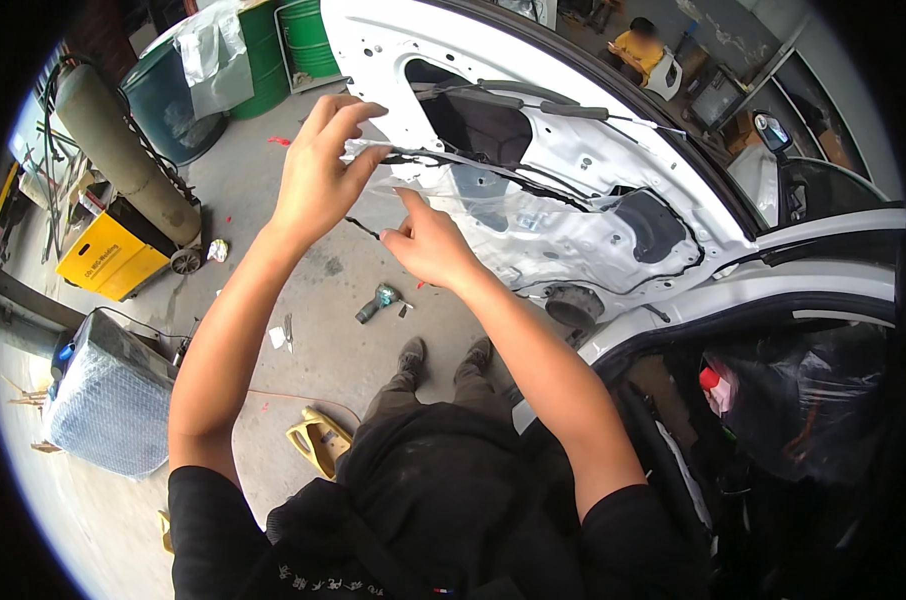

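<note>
I see the white car door point(613, 150) stripped; clear plastic sheet point(473, 195) half peeled off it. Left hand point(318, 175) pinches its corner, right hand point(428, 245) pinches the lower edge. Next, I judge: slow steady pull along black sealant

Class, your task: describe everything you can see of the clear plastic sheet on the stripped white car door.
The clear plastic sheet is a thin, see-through film, wrinkled and glossy, with a black bead of sealant along its edge. It lies over the inner face of the white car door, partly peeled away at its upper left corner. The left hand pinches that lifted corner, and the right hand touches the sheet lower down with a raised forefinger. Door cut-outs and dark openings show through it.
</note>
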`<state>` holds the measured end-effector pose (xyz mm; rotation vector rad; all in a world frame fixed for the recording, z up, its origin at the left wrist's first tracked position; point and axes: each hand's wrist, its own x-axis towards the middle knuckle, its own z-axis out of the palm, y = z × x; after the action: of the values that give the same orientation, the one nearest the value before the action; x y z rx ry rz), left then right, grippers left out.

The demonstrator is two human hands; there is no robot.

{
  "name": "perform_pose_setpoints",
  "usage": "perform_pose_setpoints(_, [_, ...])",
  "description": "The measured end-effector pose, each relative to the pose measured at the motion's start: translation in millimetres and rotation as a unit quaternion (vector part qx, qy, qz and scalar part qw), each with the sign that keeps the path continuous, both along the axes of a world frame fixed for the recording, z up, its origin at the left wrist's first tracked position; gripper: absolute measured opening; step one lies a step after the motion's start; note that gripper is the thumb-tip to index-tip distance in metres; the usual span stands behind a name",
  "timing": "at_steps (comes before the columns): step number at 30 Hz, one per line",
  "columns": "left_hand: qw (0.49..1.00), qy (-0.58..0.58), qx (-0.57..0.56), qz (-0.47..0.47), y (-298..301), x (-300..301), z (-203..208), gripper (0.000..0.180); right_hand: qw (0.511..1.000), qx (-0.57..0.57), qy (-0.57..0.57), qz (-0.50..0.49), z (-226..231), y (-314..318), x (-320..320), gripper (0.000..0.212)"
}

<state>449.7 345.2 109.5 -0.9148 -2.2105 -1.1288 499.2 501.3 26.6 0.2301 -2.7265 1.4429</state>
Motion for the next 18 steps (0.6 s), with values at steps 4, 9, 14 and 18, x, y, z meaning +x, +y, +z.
perform_pose_setpoints(4, [0.998,0.009,-0.056,-0.003,-7,-5,-12,0.058,1.0,0.002,-0.009,-0.015,3,1,-2,0.068])
perform_pose_setpoints(9, [0.997,-0.07,-0.042,0.006,-16,-11,-41,0.047,1.0,0.0,0.006,-0.006,6,0,-5,0.075])
perform_pose_setpoints(14, [0.985,-0.169,-0.037,0.011,-17,-27,-50,0.028,0.999,0.049,0.003,0.011,0,1,-10,0.079])
perform_pose_setpoints(18, [0.982,-0.188,-0.025,0.017,-19,-38,-53,0.025,0.998,0.059,-0.003,0.001,3,1,-14,0.078])
